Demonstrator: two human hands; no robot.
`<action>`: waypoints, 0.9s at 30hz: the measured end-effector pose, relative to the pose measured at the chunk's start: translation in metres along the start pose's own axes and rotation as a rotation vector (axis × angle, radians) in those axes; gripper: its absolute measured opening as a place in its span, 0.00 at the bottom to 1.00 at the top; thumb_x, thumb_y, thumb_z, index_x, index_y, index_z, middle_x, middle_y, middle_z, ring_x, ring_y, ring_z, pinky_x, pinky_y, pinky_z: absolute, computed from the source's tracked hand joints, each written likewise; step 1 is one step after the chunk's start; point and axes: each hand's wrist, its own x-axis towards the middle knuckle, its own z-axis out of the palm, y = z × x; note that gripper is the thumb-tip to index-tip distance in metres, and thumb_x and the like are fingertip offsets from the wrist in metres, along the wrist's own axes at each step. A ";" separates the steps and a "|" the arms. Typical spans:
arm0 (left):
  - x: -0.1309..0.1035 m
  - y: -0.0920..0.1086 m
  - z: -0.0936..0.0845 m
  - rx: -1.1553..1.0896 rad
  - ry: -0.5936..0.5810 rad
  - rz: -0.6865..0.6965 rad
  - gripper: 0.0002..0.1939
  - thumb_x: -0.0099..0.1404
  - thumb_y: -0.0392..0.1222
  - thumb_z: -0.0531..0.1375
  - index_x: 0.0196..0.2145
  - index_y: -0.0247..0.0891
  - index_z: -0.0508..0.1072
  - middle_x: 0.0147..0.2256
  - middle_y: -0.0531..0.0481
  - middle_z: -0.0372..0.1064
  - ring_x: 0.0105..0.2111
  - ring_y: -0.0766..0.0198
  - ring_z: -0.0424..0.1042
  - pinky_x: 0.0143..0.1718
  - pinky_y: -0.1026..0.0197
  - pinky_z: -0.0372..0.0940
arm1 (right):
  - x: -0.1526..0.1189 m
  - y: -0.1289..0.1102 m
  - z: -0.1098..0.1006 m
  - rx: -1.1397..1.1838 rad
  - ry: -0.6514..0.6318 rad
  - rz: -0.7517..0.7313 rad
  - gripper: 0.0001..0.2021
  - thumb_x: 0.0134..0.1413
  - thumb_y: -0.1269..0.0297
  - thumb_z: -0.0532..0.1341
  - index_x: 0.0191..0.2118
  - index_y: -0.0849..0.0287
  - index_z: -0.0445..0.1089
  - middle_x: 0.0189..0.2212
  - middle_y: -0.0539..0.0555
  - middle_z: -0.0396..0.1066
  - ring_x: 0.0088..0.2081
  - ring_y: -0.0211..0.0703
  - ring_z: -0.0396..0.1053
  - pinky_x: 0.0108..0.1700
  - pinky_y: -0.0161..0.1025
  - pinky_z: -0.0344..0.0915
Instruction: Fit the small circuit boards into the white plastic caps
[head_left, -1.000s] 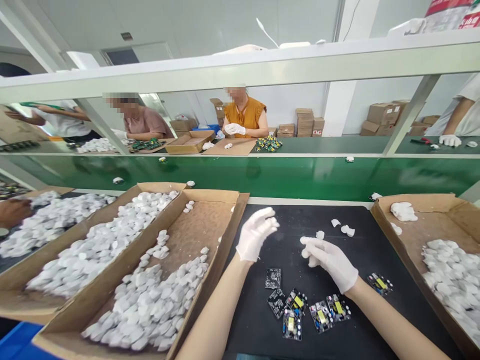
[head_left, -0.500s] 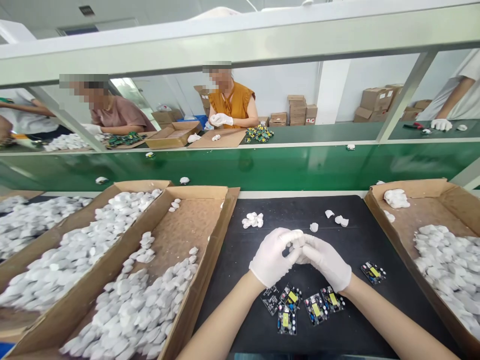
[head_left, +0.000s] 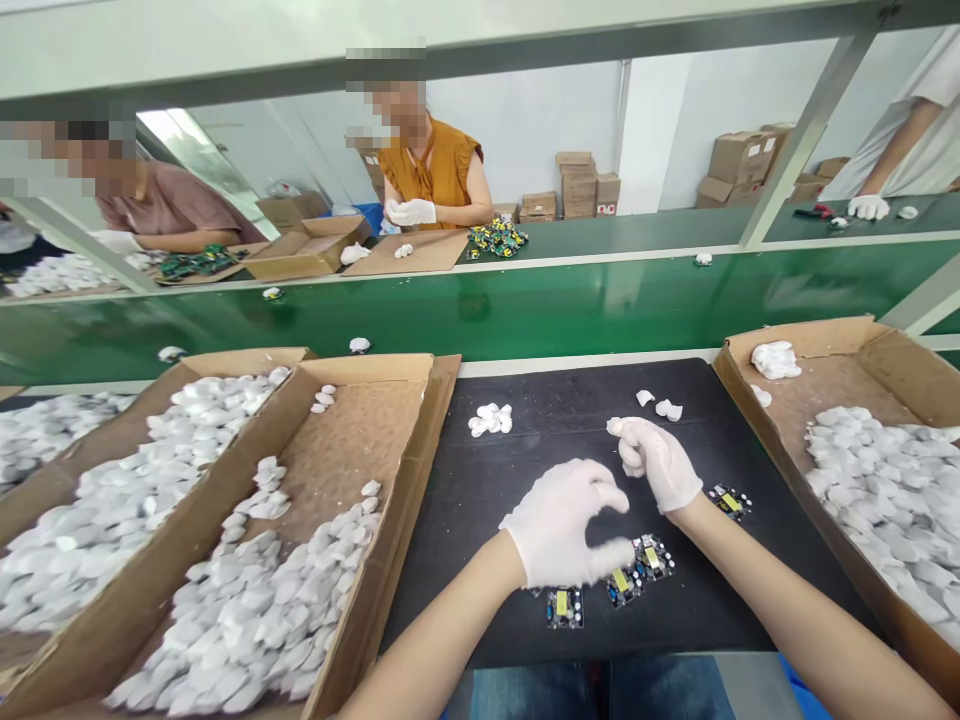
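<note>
My left hand [head_left: 574,525], in a white glove, hovers over the circuit boards [head_left: 565,607] with thumb and fingers apart and nothing between them. Yellow-topped parts show on these boards; some are partly covered by the hand. Farther forward, my gloved right hand [head_left: 654,462] has its fingers curled together above the black mat [head_left: 480,560]. Whatever they pinch, if anything, blends with the white glove. Just beyond it lie white shell-like pieces [head_left: 667,410]. A small pile of white pieces [head_left: 491,420] sits to the left, and a single circuit board [head_left: 729,503] lies beside my right forearm.
Cardboard trays hold many white rounded pieces, on the left [head_left: 442,440] and right [head_left: 795,490]. Behind the mat runs a green conveyor belt [head_left: 480,310] carrying a few small items. A metal frame [head_left: 814,130] crosses above it. Co-workers in gloves sit and stand across the line.
My hands were together around a small white thing and have parted. The left came back over the boards and opened; the right moved forward to where a white piece lay. The view has shifted.
</note>
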 end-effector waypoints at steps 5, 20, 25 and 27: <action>0.000 0.009 0.005 0.159 -0.278 0.039 0.28 0.36 0.60 0.66 0.33 0.39 0.74 0.38 0.44 0.66 0.38 0.48 0.65 0.38 0.49 0.62 | -0.002 -0.006 0.003 -0.001 0.023 -0.032 0.16 0.50 0.50 0.53 0.28 0.60 0.63 0.12 0.41 0.47 0.14 0.29 0.40 0.16 0.31 0.39; 0.004 -0.008 0.021 0.115 -0.122 -0.199 0.24 0.49 0.49 0.63 0.45 0.44 0.70 0.49 0.46 0.64 0.46 0.47 0.63 0.47 0.47 0.60 | -0.005 -0.013 0.004 0.166 0.010 0.048 0.23 0.38 0.58 0.67 0.44 0.57 0.68 0.34 0.52 0.68 0.38 0.41 0.65 0.38 0.37 0.64; 0.004 -0.015 0.014 0.016 0.033 -0.379 0.18 0.51 0.45 0.63 0.42 0.44 0.70 0.43 0.50 0.69 0.44 0.54 0.67 0.47 0.52 0.61 | -0.008 -0.021 0.003 -0.006 -0.015 -0.027 0.18 0.41 0.55 0.64 0.36 0.62 0.68 0.32 0.53 0.69 0.33 0.40 0.66 0.36 0.38 0.64; 0.003 -0.018 0.009 0.005 0.156 -0.471 0.19 0.53 0.45 0.62 0.44 0.44 0.69 0.43 0.50 0.69 0.43 0.56 0.67 0.47 0.53 0.62 | -0.015 -0.024 0.006 -0.152 -0.102 -0.123 0.13 0.46 0.56 0.61 0.34 0.61 0.68 0.30 0.53 0.69 0.31 0.40 0.66 0.37 0.39 0.64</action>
